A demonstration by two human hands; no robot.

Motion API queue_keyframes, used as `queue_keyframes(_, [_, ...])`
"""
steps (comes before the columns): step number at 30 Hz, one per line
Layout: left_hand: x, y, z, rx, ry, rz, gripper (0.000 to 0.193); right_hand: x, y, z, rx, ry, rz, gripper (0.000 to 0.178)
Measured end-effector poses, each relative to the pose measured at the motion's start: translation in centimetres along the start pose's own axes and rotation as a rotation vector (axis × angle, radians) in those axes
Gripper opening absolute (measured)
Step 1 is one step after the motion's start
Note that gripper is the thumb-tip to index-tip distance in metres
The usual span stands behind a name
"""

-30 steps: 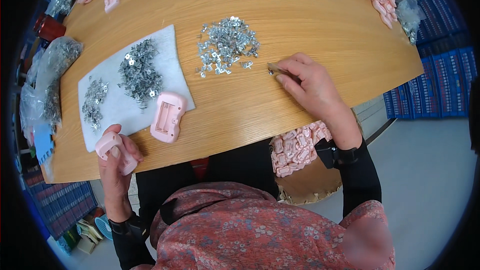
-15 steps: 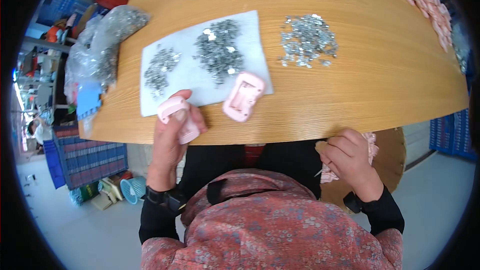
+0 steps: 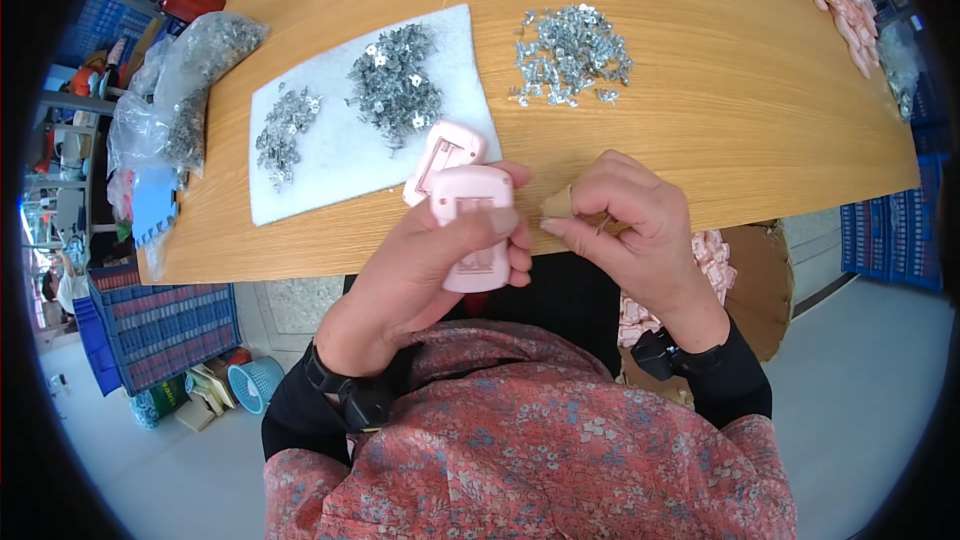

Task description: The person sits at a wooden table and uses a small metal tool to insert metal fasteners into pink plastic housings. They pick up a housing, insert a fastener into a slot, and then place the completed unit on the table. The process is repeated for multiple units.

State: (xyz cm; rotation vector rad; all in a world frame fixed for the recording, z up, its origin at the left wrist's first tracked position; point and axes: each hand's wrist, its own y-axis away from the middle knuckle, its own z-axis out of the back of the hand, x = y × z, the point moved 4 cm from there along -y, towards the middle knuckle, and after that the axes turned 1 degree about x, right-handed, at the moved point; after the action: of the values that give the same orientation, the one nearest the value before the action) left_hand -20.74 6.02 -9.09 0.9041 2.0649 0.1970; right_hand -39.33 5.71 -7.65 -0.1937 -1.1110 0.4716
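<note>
Gripping a pink casing (image 3: 485, 188), the left hand (image 3: 410, 265) is laying its thumb across the recessed face. I am seeing a second casing (image 3: 450, 147) lying just beyond those fingers, partly hidden. The right hand (image 3: 635, 225) is curling its fingers beside a tan piece (image 3: 557, 203); I am failing to tell whether they are pinching it. Below them, a partly covered cardboard box (image 3: 768, 290) is holding pink parts (image 3: 713, 258); well left of both hands, a clear bag (image 3: 190, 90) is holding metal bits.

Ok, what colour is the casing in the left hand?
The casing in the left hand is pale pink, clearest in the head view.
</note>
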Motion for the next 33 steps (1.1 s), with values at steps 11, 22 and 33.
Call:
queue_keyframes(11, [1.8, -1.4, -0.5, 0.029, 0.011, 0.113, 0.043, -0.5, 0.5, 0.8, 0.125, 0.054, 0.160, 0.023])
queue_keyframes(22, [2.1, -2.0, -1.5, -0.024, -0.396, -0.084, 0.043, -2.2, 3.0, 1.1, 0.236, -0.396, -0.587, 0.015])
queue_keyframes(33, [2.7, -2.9, -0.7, 0.184, 0.137, 0.125, 0.071, -1.0, 2.5, 1.3, 0.017, -0.413, -0.511, 0.013])
